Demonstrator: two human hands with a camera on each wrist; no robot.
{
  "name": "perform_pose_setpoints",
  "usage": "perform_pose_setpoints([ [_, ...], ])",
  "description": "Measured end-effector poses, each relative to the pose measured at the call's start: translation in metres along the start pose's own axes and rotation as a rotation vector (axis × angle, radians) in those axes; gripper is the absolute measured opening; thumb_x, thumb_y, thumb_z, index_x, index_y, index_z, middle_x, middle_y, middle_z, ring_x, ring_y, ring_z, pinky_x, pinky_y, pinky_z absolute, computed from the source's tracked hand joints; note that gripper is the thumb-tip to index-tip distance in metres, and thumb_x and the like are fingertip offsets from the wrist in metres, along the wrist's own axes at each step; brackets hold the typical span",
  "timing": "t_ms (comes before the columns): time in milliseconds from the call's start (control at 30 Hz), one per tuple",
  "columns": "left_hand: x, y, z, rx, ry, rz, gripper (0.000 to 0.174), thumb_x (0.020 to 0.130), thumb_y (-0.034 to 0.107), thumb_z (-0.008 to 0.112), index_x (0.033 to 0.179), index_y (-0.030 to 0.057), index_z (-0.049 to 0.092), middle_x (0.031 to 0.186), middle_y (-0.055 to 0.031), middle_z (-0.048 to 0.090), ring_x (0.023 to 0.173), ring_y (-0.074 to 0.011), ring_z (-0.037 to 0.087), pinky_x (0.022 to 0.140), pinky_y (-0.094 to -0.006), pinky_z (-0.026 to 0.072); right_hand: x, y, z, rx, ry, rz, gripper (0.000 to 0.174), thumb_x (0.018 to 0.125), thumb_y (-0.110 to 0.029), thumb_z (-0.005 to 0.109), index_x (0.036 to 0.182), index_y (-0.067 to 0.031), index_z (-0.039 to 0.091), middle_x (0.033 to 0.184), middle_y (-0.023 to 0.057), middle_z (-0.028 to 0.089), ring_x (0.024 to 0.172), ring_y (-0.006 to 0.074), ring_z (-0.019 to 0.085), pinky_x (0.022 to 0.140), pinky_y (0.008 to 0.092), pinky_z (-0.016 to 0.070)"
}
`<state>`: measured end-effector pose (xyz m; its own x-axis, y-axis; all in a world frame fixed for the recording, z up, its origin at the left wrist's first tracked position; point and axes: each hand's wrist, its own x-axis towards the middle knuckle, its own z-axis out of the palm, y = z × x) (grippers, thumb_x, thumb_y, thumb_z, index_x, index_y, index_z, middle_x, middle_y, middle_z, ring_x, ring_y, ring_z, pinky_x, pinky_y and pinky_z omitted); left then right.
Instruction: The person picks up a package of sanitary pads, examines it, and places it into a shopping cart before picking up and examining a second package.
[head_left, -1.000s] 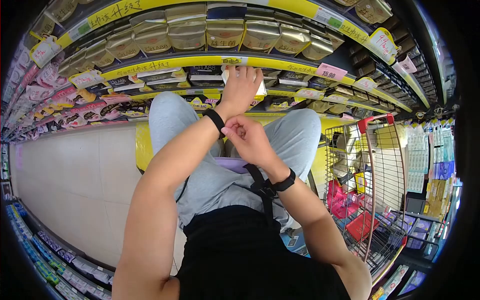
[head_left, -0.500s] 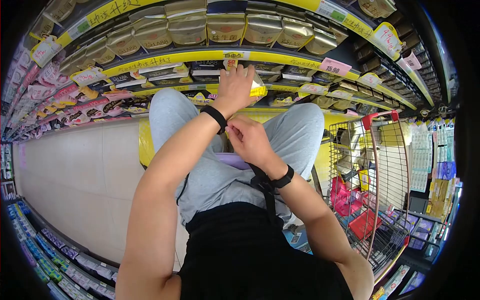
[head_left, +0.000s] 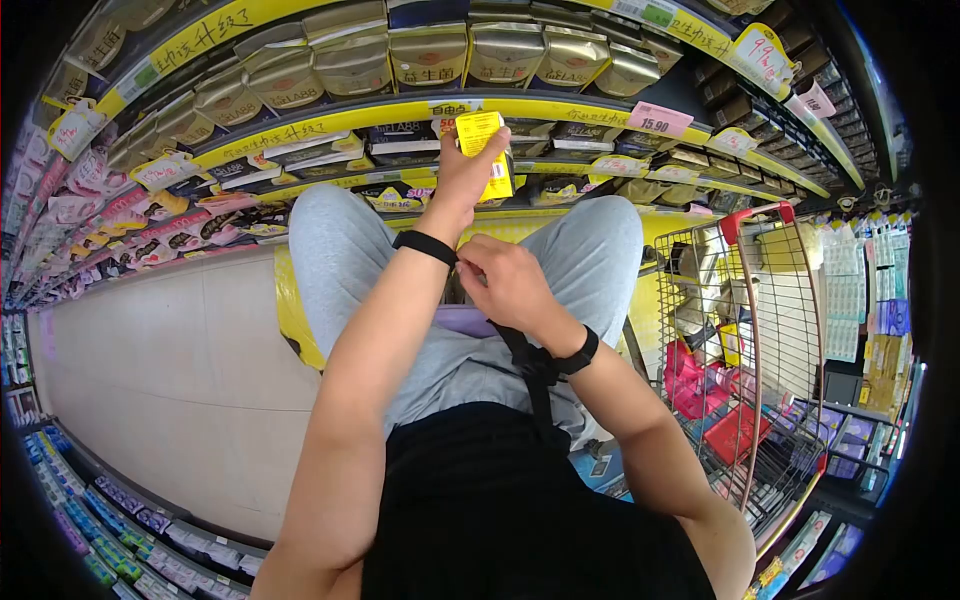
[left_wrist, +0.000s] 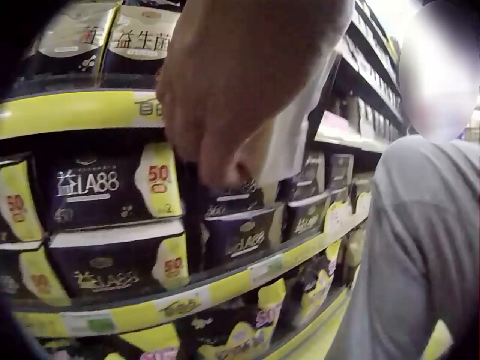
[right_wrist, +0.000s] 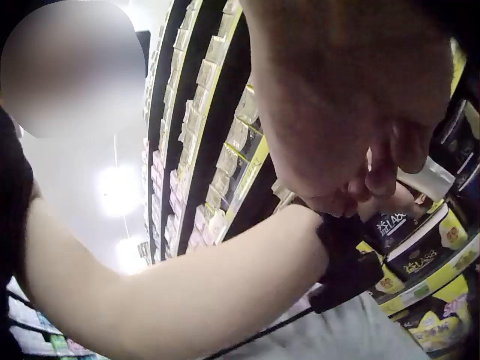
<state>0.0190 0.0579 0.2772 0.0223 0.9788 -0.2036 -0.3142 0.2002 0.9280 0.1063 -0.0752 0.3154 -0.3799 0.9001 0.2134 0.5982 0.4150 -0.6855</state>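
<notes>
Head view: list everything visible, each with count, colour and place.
yellow box: one, yellow, held up before the middle shelf
pouches: many, gold, top shelf
dark boxes: many, navy with white, middle shelf
price tag: one, pink, shelf edge at right
shopping cart: one, wire with red handle, right side
floor: beige tiles, left
wristbands: two, black, one per wrist
left grip: one, holds the yellow box
right grip: one, fingers curled by the left wristband

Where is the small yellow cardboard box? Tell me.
Head view, top centre: the small yellow cardboard box sits in the left hand, before the yellow-edged shelf of dark boxes.
</notes>
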Motion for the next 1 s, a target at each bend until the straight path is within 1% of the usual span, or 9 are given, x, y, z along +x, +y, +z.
perform_pose_setpoints([
  [67, -0.005, -0.001, -0.001, 0.078, 0.031, 0.019, 0.078, 0.08, 0.035, 0.085, 0.135, -0.0026, 0.043, 0.119, -0.0142, 0.064, 0.105, -0.0219, 0.065, 0.088, -0.035, 0.0531, -0.002, -0.001, -0.006, 0.108, -0.038, -0.001, 0.007, 0.083, -0.008, 0.065, 0.086, -0.0019, 0.063, 0.079, 0.0133, 0.061, 0.067, 0.034, 0.062, 0.061, 0.0438, 0.0497],
  [167, -0.007, -0.012, -0.007, 0.626, 0.017, 0.432, 0.087, 0.076, 0.04, 0.086, 0.138, -0.0021, 0.042, 0.128, -0.02, 0.058, 0.118, -0.0306, 0.059, 0.099, -0.0414, 0.0481, -0.001, -0.011, -0.02, 0.241, -0.074, 0.004, 0.006, 0.081, -0.003, 0.066, 0.085, -0.0006, 0.062, 0.075, 0.0126, 0.058, 0.061, 0.0294, 0.058, 0.058, 0.0396, 0.0466],
  [200, -0.007, -0.015, -0.008, 0.693, -0.046, 0.463, 0.096, 0.071, 0.046, 0.086, 0.142, -0.0007, 0.041, 0.131, -0.0236, 0.053, 0.121, -0.0385, 0.054, 0.103, -0.0478, 0.0431, 0.001, -0.013, -0.022, 0.28, -0.08, 0.002, 0.006, 0.08, -0.001, 0.066, 0.085, -0.0001, 0.061, 0.073, 0.0123, 0.057, 0.059, 0.0278, 0.056, 0.057, 0.0382, 0.0454],
  [300, -0.014, -0.009, -0.003, 0.957, -0.112, 0.685, 0.097, 0.069, 0.047, 0.087, 0.143, 0.0022, 0.041, 0.127, -0.021, 0.054, 0.117, -0.0384, 0.054, 0.098, -0.0493, 0.044, 0.006, -0.013, -0.018, 0.326, -0.033, -0.069, 0.006, 0.086, -0.001, 0.065, 0.084, 0.0015, 0.061, 0.071, 0.0091, 0.052, 0.055, 0.0204, 0.047, 0.053, 0.032, 0.0401],
  [533, -0.02, 0.011, 0.0, 1.183, -0.316, 0.839, 0.101, 0.069, 0.05, 0.087, 0.144, 0.003, 0.04, 0.129, -0.0203, 0.055, 0.12, -0.0394, 0.054, 0.102, -0.0491, 0.0431, 0.013, 0.001, -0.008, 0.338, 0.063, -0.082, 0.007, 0.087, -0.003, 0.067, 0.087, 0.0016, 0.062, 0.073, 0.0093, 0.054, 0.055, 0.0202, 0.048, 0.053, 0.0322, 0.0396],
  [667, -0.006, 0.003, -0.004, 0.862, -0.121, 0.679, 0.093, 0.074, 0.044, 0.087, 0.141, -0.0009, 0.04, 0.128, -0.0222, 0.059, 0.119, -0.0346, 0.06, 0.1, -0.0429, 0.0479, 0.003, 0.007, 0.011, 0.344, 0.11, -0.021, 0.014, 0.089, -0.009, 0.072, 0.093, 0.0014, 0.063, 0.074, 0.0071, 0.056, 0.057, 0.0166, 0.05, 0.054, 0.0299, 0.0412],
  [767, 0.004, -0.004, -0.009, 0.546, -0.084, 0.417, 0.092, 0.074, 0.045, 0.086, 0.138, -0.004, 0.043, 0.126, -0.0246, 0.06, 0.116, -0.0382, 0.061, 0.097, -0.0436, 0.0491, -0.003, 0.011, 0.02, 0.518, -0.008, 0.178, 0.024, 0.086, -0.014, 0.076, 0.101, -0.0007, 0.063, 0.08, 0.0067, 0.059, 0.061, 0.0175, 0.054, 0.057, 0.031, 0.0444],
  [800, 0.009, -0.011, -0.012, 0.58, -0.043, 0.456, 0.088, 0.077, 0.043, 0.085, 0.137, -0.0047, 0.043, 0.122, -0.0214, 0.064, 0.108, -0.0313, 0.067, 0.091, -0.0384, 0.0525, -0.005, 0.012, 0.024, 0.6, -0.064, 0.262, 0.028, 0.085, -0.016, 0.078, 0.104, -0.0015, 0.063, 0.083, 0.0071, 0.06, 0.062, 0.0187, 0.055, 0.058, 0.032, 0.0456],
  [1000, 0.014, -0.009, -0.014, 0.226, -0.04, 0.23, 0.082, 0.081, 0.039, 0.084, 0.135, -0.0048, 0.04, 0.112, -0.0144, 0.069, 0.097, -0.0183, 0.069, 0.084, -0.0311, 0.0543, -0.006, 0.022, 0.048, 0.572, 0.067, 0.151, 0.043, 0.082, -0.02, 0.083, 0.113, -0.0025, 0.059, 0.09, 0.0055, 0.056, 0.067, 0.0146, 0.05, 0.061, 0.0287, 0.0439],
])
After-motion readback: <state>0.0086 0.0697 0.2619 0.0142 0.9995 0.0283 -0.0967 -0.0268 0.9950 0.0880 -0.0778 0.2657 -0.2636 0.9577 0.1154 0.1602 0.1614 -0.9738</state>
